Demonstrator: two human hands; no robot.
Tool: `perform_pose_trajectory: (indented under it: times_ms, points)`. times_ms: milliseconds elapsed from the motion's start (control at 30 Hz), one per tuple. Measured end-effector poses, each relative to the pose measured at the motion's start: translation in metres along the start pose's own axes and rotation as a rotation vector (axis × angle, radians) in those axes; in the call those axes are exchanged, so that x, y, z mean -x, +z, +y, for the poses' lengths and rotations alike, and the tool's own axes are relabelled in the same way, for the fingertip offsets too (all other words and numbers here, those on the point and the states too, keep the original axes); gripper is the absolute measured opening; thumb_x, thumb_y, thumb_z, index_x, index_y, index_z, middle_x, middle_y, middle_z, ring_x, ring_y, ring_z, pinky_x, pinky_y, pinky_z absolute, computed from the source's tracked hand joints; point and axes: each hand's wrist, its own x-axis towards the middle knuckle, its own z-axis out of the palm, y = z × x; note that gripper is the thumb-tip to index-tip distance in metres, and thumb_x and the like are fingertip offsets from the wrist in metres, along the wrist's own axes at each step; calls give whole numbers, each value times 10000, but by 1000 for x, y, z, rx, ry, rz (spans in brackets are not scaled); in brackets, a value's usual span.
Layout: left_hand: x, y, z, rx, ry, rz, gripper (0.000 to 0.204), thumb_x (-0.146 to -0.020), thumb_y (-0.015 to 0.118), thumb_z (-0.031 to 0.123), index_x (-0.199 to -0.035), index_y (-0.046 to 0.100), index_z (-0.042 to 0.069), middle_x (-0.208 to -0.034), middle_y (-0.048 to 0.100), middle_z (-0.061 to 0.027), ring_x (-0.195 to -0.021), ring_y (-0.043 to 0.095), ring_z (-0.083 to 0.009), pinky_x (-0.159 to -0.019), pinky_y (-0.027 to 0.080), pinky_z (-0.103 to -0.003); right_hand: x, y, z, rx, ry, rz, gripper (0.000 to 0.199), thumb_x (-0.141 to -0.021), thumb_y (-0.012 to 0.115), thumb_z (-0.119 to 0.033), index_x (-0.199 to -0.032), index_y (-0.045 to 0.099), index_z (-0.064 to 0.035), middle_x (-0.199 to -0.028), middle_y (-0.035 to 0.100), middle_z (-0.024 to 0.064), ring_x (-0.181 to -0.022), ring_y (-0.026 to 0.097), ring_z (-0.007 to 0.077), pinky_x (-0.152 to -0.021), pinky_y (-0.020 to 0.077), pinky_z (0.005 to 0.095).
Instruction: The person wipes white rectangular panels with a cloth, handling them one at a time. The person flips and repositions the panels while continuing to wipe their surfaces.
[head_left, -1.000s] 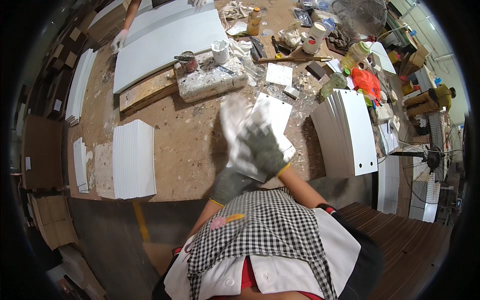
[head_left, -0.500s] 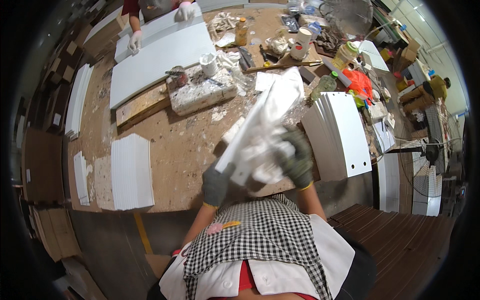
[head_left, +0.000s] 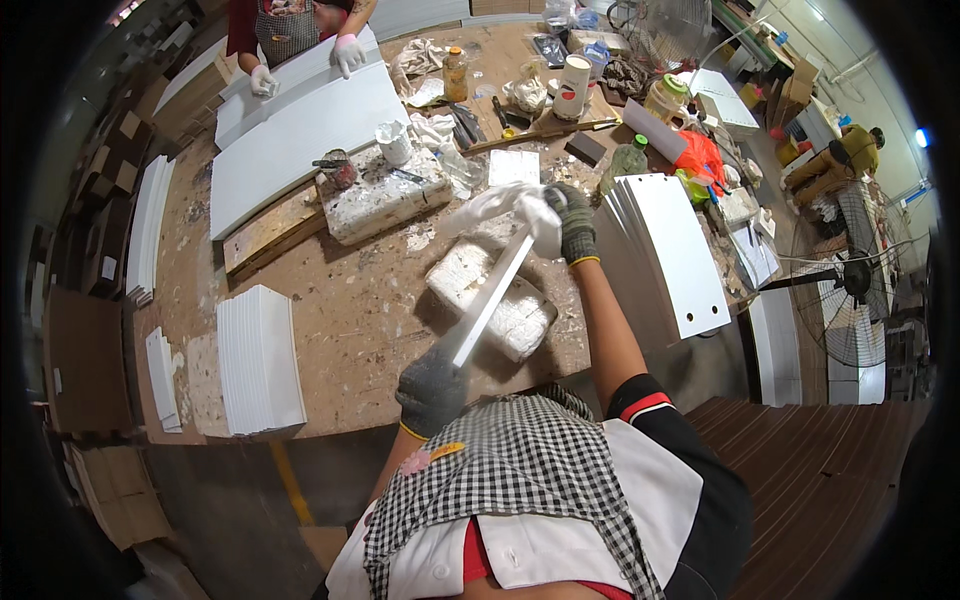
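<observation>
In grey gloves, both my hands work on one white panel (head_left: 492,302), seen nearly edge-on and slanting up to the right. My left hand (head_left: 434,388) is closed round its near end. At the far end, my right hand (head_left: 570,222) grips a white cloth (head_left: 538,215) that is bunched over the panel's edge, with a loose end trailing left. Beneath the panel sits a white, paint-flecked block (head_left: 470,275) on the table. A stack of white panels with round holes (head_left: 668,265) stands just right of my right forearm.
On the worktable (head_left: 365,320), another white panel stack (head_left: 262,360) stands left. A stained block (head_left: 385,200) carries a white cup (head_left: 393,143). Across the table, a person's gloved hands (head_left: 349,55) rest on large white boards (head_left: 310,140). Bottles, rags and a paper cup (head_left: 572,88) crowd the far right.
My right hand has moved up and away with the cloth to the panel's far end. The panel has turned edge-on, uncovering the block below. The other person's hands have shifted on the boards.
</observation>
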Motion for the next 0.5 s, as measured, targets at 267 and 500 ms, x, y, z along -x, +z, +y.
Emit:
perform_pose_trajectory:
  times_ms: [267, 500]
  points:
    - [9, 1, -21, 142, -370, 29, 336, -968, 733, 278, -1180, 740, 17, -1011, 762, -215, -858, 754, -362, -716, 578, -416, 111, -57, -23, 994, -126, -169, 366, -920, 728, -450, -1154, 785, -176, -1300, 696, 186, -1214, 620, 444, -1071, 480, 486]
    - [-10, -13, -2, 1078, -749, 140, 258, -939, 769, 152, -1117, 726, -29, -997, 724, -31, -859, 647, -121, -763, 535, -301, 181, -7, -90, 492, -64, -609, 344, -995, 571, -251, -1262, 679, -62, -1125, 718, 207, -1015, 696, 368, -974, 556, 449]
